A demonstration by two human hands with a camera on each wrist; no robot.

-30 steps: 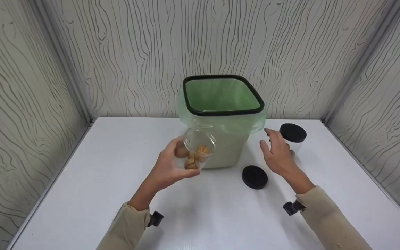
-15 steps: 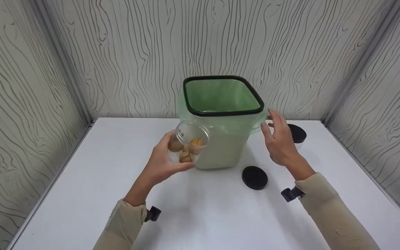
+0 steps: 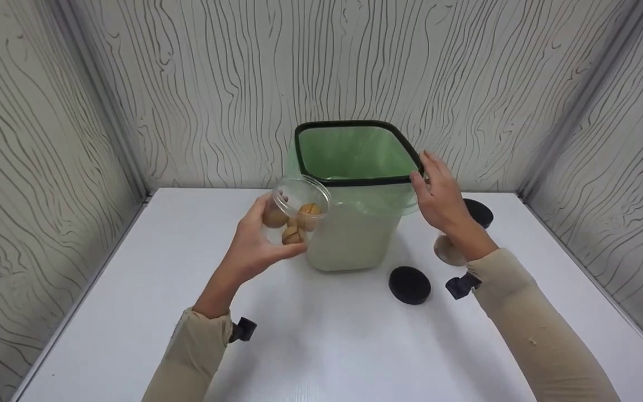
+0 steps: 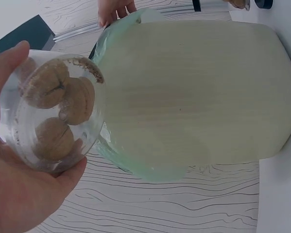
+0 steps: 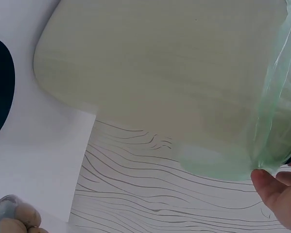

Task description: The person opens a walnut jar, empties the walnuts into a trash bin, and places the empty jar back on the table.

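Observation:
My left hand (image 3: 252, 240) grips a clear plastic jar (image 3: 302, 192) whose mouth has no lid on it. Inside are several walnuts (image 4: 77, 101), with brown crumbs near the rim in the left wrist view. The jar tilts towards a pale bin (image 3: 349, 240), in front of its near left corner. A green bag (image 3: 355, 151) lines the bin and folds over its black rim (image 3: 363, 182). My right hand (image 3: 441, 195) touches the bin's right rim, its fingers fairly straight; in the right wrist view the thumb (image 5: 264, 184) meets the bag's edge.
A loose black lid (image 3: 409, 285) lies on the white table (image 3: 321, 340) in front of the bin. Behind my right forearm stands a second jar with a black lid (image 3: 479, 212), partly hidden, holding brown round things (image 5: 26, 213). Patterned panels (image 3: 232, 84) enclose the table.
My left hand has raised the jar and shifted it left, up beside the bin's rim. My right hand has moved up from beside the second jar to the bin's right rim.

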